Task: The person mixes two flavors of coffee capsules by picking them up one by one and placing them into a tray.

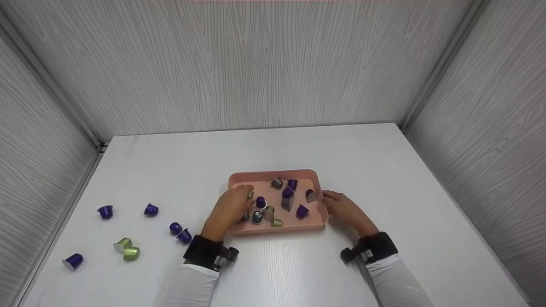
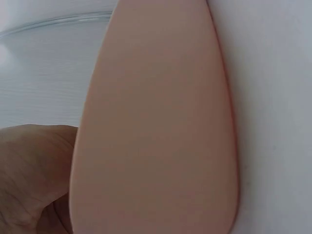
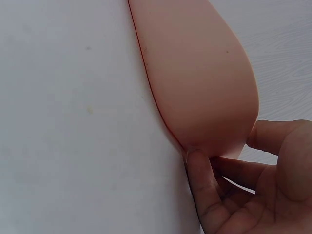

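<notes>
A shallow pink tray (image 1: 273,230) lies on the white table with several purple, dark grey and green coffee capsules in it. My left hand (image 1: 230,205) reaches over the tray's left end, a green capsule (image 1: 250,195) between its thumb and fingers. In the left wrist view the tray's outer wall (image 2: 156,117) hides the fingertips of that hand. At the tray's right end my right hand (image 1: 344,209) grips the wall, its thumb at the rim and a fingertip low on the outside, by the table, as the right wrist view shows.
On the table to the left lie several purple capsules (image 1: 105,212) and two green capsules (image 1: 131,253), one touching the other. Wood-grain panels enclose the table at the back (image 1: 256,64), left and right. A black band with a small camera sits on each wrist.
</notes>
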Tool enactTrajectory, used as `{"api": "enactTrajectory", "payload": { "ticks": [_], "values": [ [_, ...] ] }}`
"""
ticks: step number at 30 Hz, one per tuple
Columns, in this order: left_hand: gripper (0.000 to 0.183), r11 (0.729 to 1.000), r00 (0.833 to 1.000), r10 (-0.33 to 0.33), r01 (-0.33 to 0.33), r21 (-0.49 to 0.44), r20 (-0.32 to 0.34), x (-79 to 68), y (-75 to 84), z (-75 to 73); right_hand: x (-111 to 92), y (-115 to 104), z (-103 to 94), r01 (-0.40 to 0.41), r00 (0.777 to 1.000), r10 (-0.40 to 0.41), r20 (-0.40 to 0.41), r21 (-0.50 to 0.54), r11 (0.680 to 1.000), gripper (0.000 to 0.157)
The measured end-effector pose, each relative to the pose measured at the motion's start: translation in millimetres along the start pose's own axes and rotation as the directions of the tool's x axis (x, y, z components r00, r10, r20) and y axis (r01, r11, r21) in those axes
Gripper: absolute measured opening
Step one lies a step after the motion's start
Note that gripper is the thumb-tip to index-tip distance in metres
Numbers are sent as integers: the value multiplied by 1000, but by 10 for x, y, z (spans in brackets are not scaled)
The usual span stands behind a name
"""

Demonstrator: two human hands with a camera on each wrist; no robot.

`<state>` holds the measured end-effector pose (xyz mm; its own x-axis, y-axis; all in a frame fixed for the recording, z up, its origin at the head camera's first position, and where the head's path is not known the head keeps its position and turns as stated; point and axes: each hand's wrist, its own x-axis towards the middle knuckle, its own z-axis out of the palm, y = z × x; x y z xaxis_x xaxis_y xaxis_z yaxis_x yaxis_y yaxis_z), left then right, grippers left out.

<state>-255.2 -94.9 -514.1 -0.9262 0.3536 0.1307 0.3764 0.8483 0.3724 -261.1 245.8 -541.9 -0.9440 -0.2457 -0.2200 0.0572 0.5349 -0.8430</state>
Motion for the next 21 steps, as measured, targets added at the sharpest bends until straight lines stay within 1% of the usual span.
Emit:
{"api": "enactTrajectory", "payload": {
  "ticks": [6,10,14,21],
  "values": [
    [34,1000,1000,26,-26,-6,2,-27,-10,23,-2,-8,0,-5,1000,5,2,-1,1000,48],
    [33,999,999,41,-41,-14,1,-40,-15,27,-4,-14,-4,-24,1000,24,4,-19,1000,51],
    [34,999,999,34,-34,-23,3,-41,-24,27,-3,-22,-9,-26,1000,26,-5,-36,999,52],
    [37,1000,999,10,-9,-9,37,-34,-13,6,-12,-17,-13,6,1000,-6,10,-33,999,49]
  ]
}}
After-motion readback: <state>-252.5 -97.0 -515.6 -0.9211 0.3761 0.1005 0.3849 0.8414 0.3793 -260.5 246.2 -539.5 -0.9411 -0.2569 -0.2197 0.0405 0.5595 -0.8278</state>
